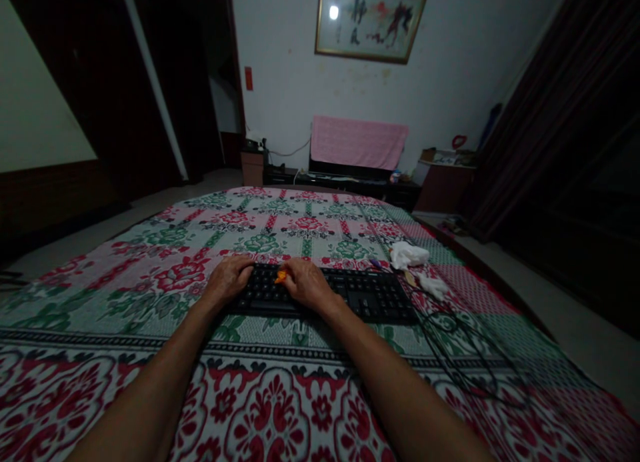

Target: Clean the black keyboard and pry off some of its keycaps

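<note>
Preferably, on the patterned cover [273,409], the black keyboard [367,295] should lie flat, braced by the left hand [227,279] at its left end (finger closure unclear); the right hand's [307,284] fingers, pinching the orange cloth [281,277] above the keys, should press lightly.

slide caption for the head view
Left hand at one end of a black keyboard, right hand holding an orange item.
</note>
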### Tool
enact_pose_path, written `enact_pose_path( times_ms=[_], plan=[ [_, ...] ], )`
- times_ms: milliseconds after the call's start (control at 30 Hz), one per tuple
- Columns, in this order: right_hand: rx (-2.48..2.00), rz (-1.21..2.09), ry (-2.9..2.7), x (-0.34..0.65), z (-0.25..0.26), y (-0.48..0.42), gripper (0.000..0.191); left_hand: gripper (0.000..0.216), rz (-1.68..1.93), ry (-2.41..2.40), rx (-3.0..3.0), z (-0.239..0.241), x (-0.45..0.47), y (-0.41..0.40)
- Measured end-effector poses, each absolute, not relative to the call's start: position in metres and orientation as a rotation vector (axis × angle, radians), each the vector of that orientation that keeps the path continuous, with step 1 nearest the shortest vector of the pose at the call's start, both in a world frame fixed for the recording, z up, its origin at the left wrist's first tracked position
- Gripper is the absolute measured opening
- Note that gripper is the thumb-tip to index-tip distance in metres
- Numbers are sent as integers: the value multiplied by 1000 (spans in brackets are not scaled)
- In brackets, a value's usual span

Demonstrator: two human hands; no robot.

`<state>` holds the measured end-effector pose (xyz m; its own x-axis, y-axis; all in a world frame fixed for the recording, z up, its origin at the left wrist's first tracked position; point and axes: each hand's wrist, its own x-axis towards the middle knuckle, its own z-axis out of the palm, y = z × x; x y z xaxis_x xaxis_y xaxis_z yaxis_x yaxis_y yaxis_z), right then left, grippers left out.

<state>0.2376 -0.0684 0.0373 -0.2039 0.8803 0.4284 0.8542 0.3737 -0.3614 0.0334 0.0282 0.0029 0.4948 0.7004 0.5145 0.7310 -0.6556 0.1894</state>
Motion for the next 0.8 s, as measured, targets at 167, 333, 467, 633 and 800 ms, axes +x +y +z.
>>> enact_pose_path(
  times_ms=[167, 333, 467, 633, 800],
  plan=[
    [-1584, -75, -2112, 235, 33, -69, 20, 36, -875, -1298, -2650, 1, 33, 29],
    [-1641, -41, -2220, 230, 38, -72, 24, 37, -921, -1274, -2640, 0, 33, 28],
    [-1618, -26, -2264, 228, 47, -78, 24, 36, -929, -1277, -2642, 0, 33, 29],
    [-1636, -16, -2244, 229, 46, -78, 23, 35, -925, -1301, -2646, 0, 32, 28],
    [-1630, -21, -2204, 230, 36, -73, 20, 35, -911, -1291, -2658, 1, 32, 28]
  ],
)
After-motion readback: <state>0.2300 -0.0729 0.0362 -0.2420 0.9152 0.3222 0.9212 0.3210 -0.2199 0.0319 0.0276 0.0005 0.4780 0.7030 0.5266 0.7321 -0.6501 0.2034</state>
